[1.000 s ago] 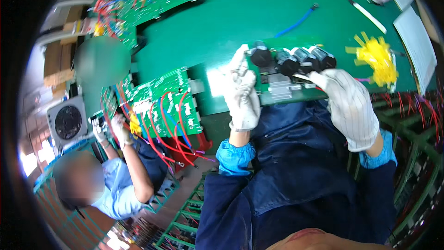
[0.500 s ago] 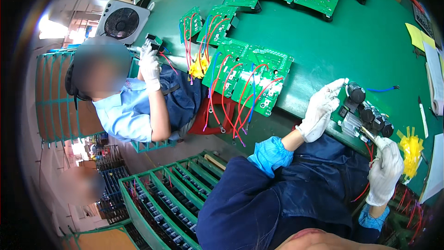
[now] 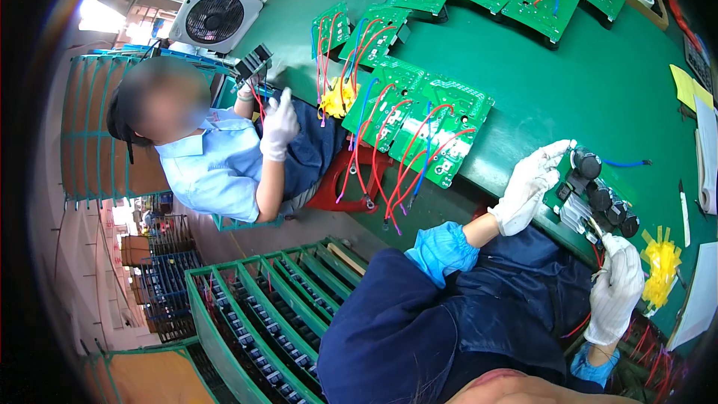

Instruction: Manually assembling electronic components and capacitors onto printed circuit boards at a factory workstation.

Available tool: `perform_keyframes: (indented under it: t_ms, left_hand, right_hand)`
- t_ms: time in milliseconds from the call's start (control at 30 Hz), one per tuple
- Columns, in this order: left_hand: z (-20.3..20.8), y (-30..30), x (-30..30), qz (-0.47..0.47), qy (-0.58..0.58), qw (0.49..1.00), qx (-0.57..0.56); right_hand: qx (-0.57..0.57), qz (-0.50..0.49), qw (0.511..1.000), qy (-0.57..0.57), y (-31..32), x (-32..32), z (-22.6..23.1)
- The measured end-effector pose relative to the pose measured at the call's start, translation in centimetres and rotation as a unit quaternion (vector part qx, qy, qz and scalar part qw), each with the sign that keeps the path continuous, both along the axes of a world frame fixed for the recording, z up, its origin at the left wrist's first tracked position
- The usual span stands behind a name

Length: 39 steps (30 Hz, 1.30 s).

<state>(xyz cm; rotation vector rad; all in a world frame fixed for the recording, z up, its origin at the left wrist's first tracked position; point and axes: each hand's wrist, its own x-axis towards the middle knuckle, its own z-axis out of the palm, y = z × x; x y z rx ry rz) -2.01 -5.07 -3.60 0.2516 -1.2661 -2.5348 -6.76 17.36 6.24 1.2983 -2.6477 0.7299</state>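
Observation:
In front of me, at the table's near edge, lies a circuit board [image 3: 612, 172] with black round capacitors [image 3: 600, 198] and a silver finned heat sink [image 3: 574, 213]. My left hand [image 3: 529, 191], in a white glove, has its fingers stretched out, with the fingertips at the board's left edge by the top capacitor. My right hand [image 3: 617, 280], also gloved, is closed around a thin metal tool [image 3: 596, 229]; its tip is at the heat sink, and its exact kind is unclear. Red wires [image 3: 597, 254] hang below the board, and a blue wire [image 3: 628, 163] sticks out to the right.
Green circuit boards with red and blue wires [image 3: 441, 127] lie to the left and farther back. Yellow tape strips [image 3: 661, 265] and a white pen [image 3: 684, 217] are at right. A co-worker [image 3: 213, 157] sits at left near a fan [image 3: 215, 16]; a green rack [image 3: 262, 314] stands behind.
The view has shifted slightly. My hands keep their places at the board, the tool still at the heat sink. The co-worker's black part is turned and one gloved hand is now apart from it.

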Motion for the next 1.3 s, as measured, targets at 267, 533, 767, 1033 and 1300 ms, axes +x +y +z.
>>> perform_keyframes:
  t_ms: [267,533,767,1033,1300]
  left_hand:
    - [-0.3,-0.2,0.1,-0.007,0.007,1.0,0.014]
    - [-0.8,-0.1,0.0,-0.01,-0.003,1.0,0.027]
    - [-1.1,-0.1,0.0,-0.002,0.011,0.999,0.031]
    - [-1.4,-0.1,-0.2,-0.004,-0.013,0.997,0.076]
    - [-1.0,-0.2,-0.2,-0.001,-0.002,0.998,0.07]
  right_hand:
    - [0.011,0.002,1.0,-0.001,-0.7,-0.4,-0.2]
    - [0.022,-0.001,1.0,0.014,-1.0,0.1,-0.4]
    - [0.006,0.018,1.0,0.007,-0.5,-0.9,-0.3]
    - [0.01,0.018,1.0,-0.007,-1.5,-0.4,-0.2]
    - [0.021,-0.015,0.999,-0.039,-1.6,0.0,-0.3]
